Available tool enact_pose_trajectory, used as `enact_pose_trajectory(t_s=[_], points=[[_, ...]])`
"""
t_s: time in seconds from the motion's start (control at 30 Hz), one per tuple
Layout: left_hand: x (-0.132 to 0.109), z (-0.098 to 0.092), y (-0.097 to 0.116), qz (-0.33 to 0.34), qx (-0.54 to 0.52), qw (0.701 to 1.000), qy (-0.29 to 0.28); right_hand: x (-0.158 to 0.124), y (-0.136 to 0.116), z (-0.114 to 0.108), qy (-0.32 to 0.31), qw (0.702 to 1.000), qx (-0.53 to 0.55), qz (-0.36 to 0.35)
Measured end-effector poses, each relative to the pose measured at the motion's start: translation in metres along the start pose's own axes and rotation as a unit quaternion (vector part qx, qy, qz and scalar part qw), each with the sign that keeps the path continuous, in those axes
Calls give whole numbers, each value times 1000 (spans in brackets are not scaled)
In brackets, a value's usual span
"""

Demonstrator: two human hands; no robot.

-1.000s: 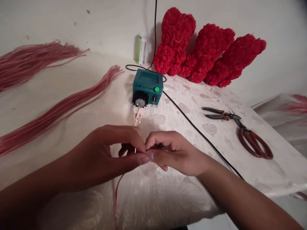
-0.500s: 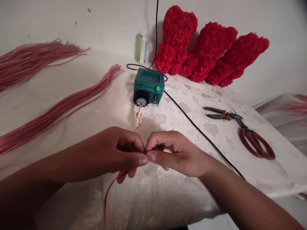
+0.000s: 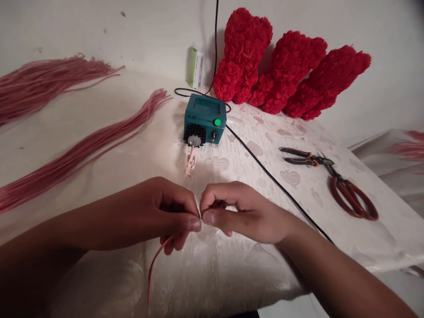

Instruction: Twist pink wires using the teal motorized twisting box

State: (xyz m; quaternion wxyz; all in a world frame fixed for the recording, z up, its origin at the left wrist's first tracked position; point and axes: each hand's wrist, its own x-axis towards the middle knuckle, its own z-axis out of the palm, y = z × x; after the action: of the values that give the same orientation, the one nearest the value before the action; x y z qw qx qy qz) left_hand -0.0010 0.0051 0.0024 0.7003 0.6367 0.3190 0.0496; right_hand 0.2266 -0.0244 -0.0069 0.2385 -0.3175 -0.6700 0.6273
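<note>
My left hand [image 3: 168,216] and my right hand [image 3: 240,214] meet at the fingertips in front of me, each pinching at a thin strand. A thin red cord [image 3: 155,260] comes out from under my left fingers and hangs down over the table edge. What lies inside the pinch is mostly hidden by my fingers. Farther off, a small teal box [image 3: 204,118] with a green button has a black toothed wheel and a spindle holding a pale pink strip [image 3: 190,163].
Long bundles of red cord [image 3: 76,152] lie to the left on a plastic-covered table [image 3: 251,150]. Red flower-covered bear shapes [image 3: 285,75] stand at the back, beside a small bottle [image 3: 197,66]. Pliers [image 3: 306,157] and red-handled scissors [image 3: 351,198] lie right, past a black cable [image 3: 274,181].
My hands have dropped slightly toward me, uncovering the pink strip. The red cord now curves out to the lower left from my left hand.
</note>
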Motion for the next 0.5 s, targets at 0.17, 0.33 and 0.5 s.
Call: enact_pose_trajectory(t_s=[0.17, 0.33, 0.5], points=[[-2, 5, 2, 32, 75, 995, 61, 3, 0, 0, 41, 999, 9, 2], [-1, 10, -5, 29, 153, 980, 121, 4, 6, 1, 25, 997, 23, 68], [1, 13, -9, 58, 226, 958, 168, 4, 9, 2, 9, 994, 57, 92]])
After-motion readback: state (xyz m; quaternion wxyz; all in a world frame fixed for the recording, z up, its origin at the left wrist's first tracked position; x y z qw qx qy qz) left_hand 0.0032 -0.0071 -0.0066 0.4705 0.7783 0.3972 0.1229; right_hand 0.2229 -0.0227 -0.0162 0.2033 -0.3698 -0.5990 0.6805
